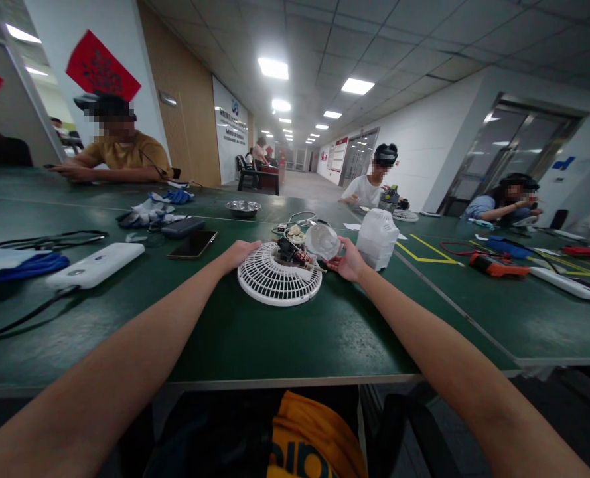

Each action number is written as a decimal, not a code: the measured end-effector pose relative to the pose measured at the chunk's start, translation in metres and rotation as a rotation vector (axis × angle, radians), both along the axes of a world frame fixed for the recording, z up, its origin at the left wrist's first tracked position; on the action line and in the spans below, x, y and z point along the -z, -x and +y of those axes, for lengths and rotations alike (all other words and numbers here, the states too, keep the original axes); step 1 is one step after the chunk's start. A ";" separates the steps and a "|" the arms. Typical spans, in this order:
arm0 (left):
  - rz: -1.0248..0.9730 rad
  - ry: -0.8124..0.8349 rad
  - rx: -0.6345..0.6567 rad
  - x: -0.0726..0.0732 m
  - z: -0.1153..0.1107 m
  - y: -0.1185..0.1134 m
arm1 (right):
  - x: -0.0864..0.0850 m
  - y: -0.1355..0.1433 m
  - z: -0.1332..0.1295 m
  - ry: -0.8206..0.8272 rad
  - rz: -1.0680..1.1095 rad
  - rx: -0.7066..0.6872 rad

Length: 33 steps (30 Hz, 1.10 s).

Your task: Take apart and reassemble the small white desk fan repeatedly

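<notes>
On the green table in front of me lies a round white fan grille (279,292), ribs up. At its middle sits a dark motor (289,249) with loose wires and white parts around it. My left hand (243,254) is closed at the grille's left rim, its fingers partly hidden. My right hand (347,261) is closed around the edge of a translucent, whitish cup-shaped cover (323,241), tilted beside the motor. A white plastic housing (377,240) stands upright just right of that hand. A white cable (298,220) curls behind the grille.
Left of the grille lie a phone (193,245), a dark case (182,226) and a white power bank (97,265) with a cable. Behind is a metal bowl (243,209). An orange multimeter (498,265) lies right, beyond yellow tape (431,259). Other people sit around the table.
</notes>
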State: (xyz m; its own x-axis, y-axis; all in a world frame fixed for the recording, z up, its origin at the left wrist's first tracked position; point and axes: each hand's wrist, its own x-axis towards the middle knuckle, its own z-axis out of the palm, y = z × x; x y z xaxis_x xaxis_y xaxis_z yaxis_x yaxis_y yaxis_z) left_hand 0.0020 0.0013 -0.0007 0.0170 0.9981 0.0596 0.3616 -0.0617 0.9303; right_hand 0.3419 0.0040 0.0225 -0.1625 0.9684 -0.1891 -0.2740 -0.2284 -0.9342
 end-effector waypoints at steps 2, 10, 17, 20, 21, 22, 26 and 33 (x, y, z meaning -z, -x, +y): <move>-0.001 0.019 0.003 -0.001 0.000 -0.001 | 0.000 0.000 0.000 0.007 0.003 0.008; -0.012 0.018 0.006 0.003 0.005 0.001 | 0.005 0.002 0.000 -0.041 -0.007 0.022; 0.003 0.026 0.021 0.002 0.003 0.001 | 0.005 0.003 0.001 -0.048 -0.013 0.012; -0.004 0.026 0.024 0.002 0.003 0.002 | 0.006 0.003 0.001 -0.055 -0.009 0.005; -0.005 0.025 0.020 0.002 0.003 0.001 | 0.006 0.003 0.002 -0.057 -0.010 0.003; -0.005 0.024 0.014 0.001 0.004 0.001 | 0.006 0.003 0.002 -0.058 -0.013 0.001; 0.005 0.022 -0.003 -0.001 0.001 -0.001 | 0.006 0.003 0.001 -0.070 -0.028 -0.009; -0.009 0.023 -0.014 -0.004 -0.004 -0.003 | 0.006 0.003 0.001 -0.070 -0.033 0.002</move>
State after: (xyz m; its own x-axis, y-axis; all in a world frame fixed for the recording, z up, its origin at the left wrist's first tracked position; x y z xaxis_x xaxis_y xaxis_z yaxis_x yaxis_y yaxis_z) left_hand 0.0054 -0.0022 0.0033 0.0025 0.9993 0.0366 0.3537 -0.0351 0.9347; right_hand 0.3391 0.0049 0.0165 -0.1551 0.9798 -0.1260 -0.2435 -0.1615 -0.9564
